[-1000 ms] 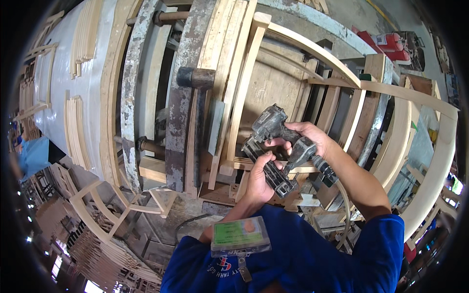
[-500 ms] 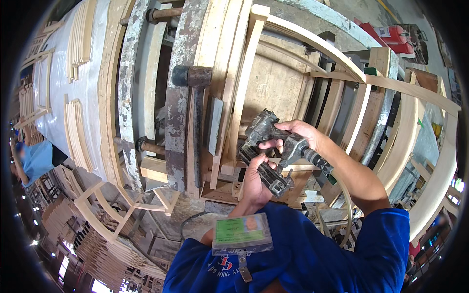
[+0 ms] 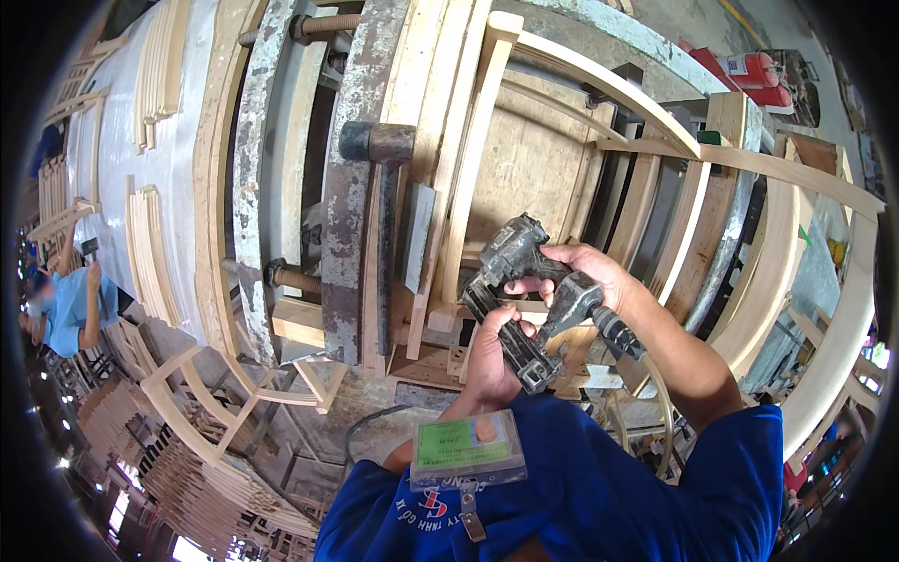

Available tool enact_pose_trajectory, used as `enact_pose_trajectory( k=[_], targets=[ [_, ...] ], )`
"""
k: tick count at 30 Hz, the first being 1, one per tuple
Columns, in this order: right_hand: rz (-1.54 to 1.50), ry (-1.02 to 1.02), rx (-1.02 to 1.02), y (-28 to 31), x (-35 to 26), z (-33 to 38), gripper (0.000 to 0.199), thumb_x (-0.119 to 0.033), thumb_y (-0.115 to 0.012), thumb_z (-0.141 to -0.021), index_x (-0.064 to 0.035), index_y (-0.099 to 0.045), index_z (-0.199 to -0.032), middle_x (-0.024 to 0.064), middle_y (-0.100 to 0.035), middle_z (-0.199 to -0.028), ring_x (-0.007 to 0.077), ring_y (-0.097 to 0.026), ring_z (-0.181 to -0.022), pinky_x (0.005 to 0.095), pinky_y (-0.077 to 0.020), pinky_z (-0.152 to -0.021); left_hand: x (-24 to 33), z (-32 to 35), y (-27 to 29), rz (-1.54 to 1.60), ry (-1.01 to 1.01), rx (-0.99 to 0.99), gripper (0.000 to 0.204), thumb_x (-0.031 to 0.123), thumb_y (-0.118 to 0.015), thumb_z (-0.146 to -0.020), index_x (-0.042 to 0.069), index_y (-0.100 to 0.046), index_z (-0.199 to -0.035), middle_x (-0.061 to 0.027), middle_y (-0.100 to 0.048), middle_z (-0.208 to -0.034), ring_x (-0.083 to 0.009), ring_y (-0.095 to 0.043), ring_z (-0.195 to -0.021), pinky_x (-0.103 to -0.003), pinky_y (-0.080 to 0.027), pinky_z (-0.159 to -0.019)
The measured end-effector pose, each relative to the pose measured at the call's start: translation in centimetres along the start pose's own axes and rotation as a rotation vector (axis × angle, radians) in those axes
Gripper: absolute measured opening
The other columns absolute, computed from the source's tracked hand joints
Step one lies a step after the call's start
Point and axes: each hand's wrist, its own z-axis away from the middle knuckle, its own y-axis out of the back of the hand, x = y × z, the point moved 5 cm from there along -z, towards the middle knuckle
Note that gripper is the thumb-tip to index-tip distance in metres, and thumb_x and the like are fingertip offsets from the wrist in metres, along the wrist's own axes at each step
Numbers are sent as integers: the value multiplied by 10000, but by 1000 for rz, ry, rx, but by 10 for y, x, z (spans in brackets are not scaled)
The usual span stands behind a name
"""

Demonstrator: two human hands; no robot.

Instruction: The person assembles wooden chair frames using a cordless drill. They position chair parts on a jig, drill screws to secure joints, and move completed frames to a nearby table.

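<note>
I see both hands on one tool, a dark, worn nail gun, held just above the lower middle of the view, in front of a big wooden jig. My right hand is wrapped around the grip of the gun, fingers closed over the top of it, with the forearm running down to the right into a blue sleeve. My left hand comes up from below and is closed around the long magazine at the bottom of the gun, thumb on the near side. Both hands are shut tight on the tool; I cannot tell whether a finger sits on the trigger. An air hose leaves the rear of the gun and bends down to the right.

The gun's nose points up and to the left, near a pale wooden slat that stands upright in the jig; I cannot tell whether it touches the wood. Left of the slat a hammer lies with its rusty head up and its handle running down against a grey, paint-flaked metal bar. Curved wooden rails arc across the right side. A green badge hangs on my chest below the hands. At far left another person in a blue shirt stands well apart.
</note>
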Motion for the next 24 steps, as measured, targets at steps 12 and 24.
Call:
enact_pose_trajectory(
  k=[12,24],
  targets=[
    [26,6,-3,-4,0,0,366,-239,-413,-1121,5,-493,-1382,313,-668,-1169,202,-658,-683,378,-626,-620,1,-3,5,10,-7,-30,142,234,-661,-964,124,-602,-896,0,-612,-799,-114,-613,-776,-296,-548,-768],
    [863,372,308,15,-39,62,521,-298,-603,-1057,103,-516,-1377,225,-699,-1213,244,-727,-878,378,-650,-759,-8,-36,-31,-565,-237,-225,244,303,-671,-989,70,-663,-1060,-67,-715,-821,-183,-712,-710,-365,-606,-669]
  ],
)
